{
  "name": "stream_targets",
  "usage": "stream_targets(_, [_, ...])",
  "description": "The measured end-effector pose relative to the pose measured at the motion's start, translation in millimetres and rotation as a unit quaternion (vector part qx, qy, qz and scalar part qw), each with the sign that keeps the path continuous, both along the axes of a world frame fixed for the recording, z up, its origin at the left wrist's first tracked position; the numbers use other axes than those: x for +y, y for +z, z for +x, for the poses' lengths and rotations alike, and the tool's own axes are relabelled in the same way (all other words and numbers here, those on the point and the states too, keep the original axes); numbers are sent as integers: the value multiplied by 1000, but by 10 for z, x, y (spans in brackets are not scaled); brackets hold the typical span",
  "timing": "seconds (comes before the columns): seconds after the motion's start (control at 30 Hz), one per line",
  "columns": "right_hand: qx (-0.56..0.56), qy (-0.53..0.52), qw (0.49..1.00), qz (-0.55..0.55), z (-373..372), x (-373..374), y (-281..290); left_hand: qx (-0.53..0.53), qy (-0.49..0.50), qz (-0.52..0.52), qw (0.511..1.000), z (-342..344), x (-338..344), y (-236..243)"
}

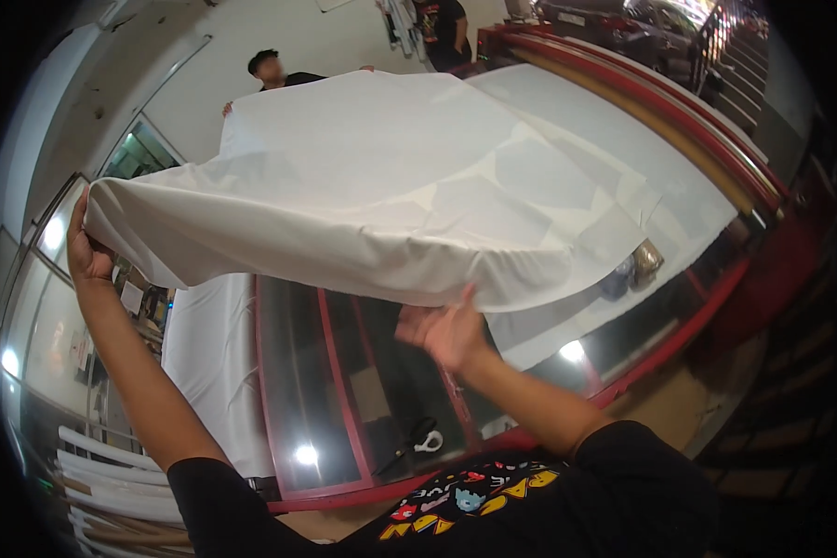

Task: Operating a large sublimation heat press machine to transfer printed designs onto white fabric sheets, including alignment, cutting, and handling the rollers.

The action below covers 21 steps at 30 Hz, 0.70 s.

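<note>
A large white cloth (335,149) is lifted and billows across the table, its near edge sagging in folds. At the far left, my raised left hand (90,251) is closed on the cloth's corner. Below the near edge is my right hand (448,333), its fingers spread and slightly blurred. The thumb is up at the cloth's edge; whether it touches the cloth I cannot tell. Across the table, a co-worker's hand (228,109) is at the far corner of the same cloth. Under it lies a pale sheet (684,200) with light, irregular shapes showing through.
The glass-topped table has a red frame (339,391). Scissors (428,441) lie near its front edge. A brown wrapped bundle (648,260) sits on the sheet at right. White material (212,363) hangs at left, above stacked rolls (112,484). Another person (444,33) stands at the back.
</note>
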State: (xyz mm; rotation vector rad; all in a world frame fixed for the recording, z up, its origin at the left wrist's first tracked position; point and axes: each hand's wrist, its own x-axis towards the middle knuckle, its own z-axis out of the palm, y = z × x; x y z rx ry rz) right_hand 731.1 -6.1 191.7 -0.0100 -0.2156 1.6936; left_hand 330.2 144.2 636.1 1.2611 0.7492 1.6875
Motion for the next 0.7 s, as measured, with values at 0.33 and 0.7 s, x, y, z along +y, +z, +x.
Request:
stream_targets(0.33, [-143,-321,914,-201,2029,2076,1324,2,85,-13,996,1085,-1335,-550])
stream_targets(0.7, [-49,-464,878,-109,2664,620,-91,-77,-196,-256,943,4148,-2391,-2665])
